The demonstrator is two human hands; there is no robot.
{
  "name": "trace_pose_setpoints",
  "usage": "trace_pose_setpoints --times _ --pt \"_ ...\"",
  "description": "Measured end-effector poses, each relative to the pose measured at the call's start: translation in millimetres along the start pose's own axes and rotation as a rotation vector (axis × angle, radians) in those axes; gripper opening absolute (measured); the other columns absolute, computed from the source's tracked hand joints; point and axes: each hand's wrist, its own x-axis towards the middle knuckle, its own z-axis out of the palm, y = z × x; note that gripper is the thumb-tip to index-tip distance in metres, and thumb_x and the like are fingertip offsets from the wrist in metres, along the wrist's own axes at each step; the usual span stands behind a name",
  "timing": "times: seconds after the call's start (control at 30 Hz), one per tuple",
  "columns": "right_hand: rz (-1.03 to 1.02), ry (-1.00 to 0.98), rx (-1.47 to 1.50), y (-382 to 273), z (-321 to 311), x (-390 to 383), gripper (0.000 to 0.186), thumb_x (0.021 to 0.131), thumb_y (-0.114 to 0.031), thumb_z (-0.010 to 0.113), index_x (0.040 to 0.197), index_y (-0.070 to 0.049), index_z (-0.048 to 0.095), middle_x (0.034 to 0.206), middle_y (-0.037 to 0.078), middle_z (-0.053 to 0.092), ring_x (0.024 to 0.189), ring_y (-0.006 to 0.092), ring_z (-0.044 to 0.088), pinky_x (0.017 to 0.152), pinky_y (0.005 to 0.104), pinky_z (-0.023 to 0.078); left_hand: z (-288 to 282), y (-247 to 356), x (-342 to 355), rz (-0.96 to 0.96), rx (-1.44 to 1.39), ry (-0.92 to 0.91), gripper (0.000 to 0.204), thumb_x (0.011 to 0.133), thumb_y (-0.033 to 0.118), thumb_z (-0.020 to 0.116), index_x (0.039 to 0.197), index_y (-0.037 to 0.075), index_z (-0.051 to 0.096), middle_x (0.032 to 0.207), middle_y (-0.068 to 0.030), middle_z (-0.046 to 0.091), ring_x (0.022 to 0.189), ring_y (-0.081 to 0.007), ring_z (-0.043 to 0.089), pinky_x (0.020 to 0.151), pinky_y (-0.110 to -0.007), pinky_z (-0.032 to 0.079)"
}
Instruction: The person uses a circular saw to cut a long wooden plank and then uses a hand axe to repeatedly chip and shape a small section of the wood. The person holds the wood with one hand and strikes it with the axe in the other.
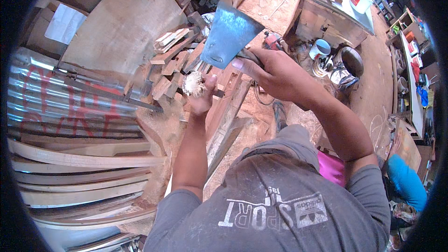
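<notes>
My right hand (280, 72) is closed around the dark handle of a tool with a broad, flared blue-grey metal blade (228, 35). The blade is raised up and to the left of that hand, its narrow end near my thumb. Below the blade, my left hand (201, 100) is closed around a piece whose pale, round, frayed end (192, 85) sticks out by the thumb. The rest of that piece is mostly hidden by the fingers. Under both hands lie long wooden beams (228, 133).
Cut wood blocks (170, 65) are piled beyond my left hand. Curved planks (84, 158) are stacked against corrugated metal sheet (70, 98) at left. Buckets (319, 49) stand at right, near a workbench (326, 21). A co-worker's blue sleeve (405, 182) shows beside a board (408, 147).
</notes>
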Motion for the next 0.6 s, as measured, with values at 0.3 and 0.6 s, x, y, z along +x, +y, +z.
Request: trace_pose_setpoints --times 0.3,0.6 --pt "-0.258 0.112 0.080 -34.4 -3.0 -13.4 0.049 0.102 -0.047 0.055 0.105 0.001 0.065 0.079 0.025 0.065 0.080 0.0431 0.066 0.075 0.0494 0.049 7.9 -0.5 -23.6 0.361 0.627 -0.082 0.029 0.095 0.017 0.071 0.071 0.004 0.061 0.062 -0.0031 0.059 0.060 -0.0187 0.058 0.052 -0.039 0.043" --pt "-0.145 -0.129 -0.358 13.6 50.0 -6.2 0.046 0.103 -0.045 0.052 0.117 -0.003 0.061 0.088 0.026 0.068 0.087 0.0437 0.068 0.077 0.0496 0.053 -10.1 -37.6 -37.1 0.185 0.240 -0.136 0.055 0.093 0.032 0.073 0.136 0.005 0.050 0.135 -0.0122 0.056 0.126 -0.0249 0.051 0.109 -0.042 0.037"
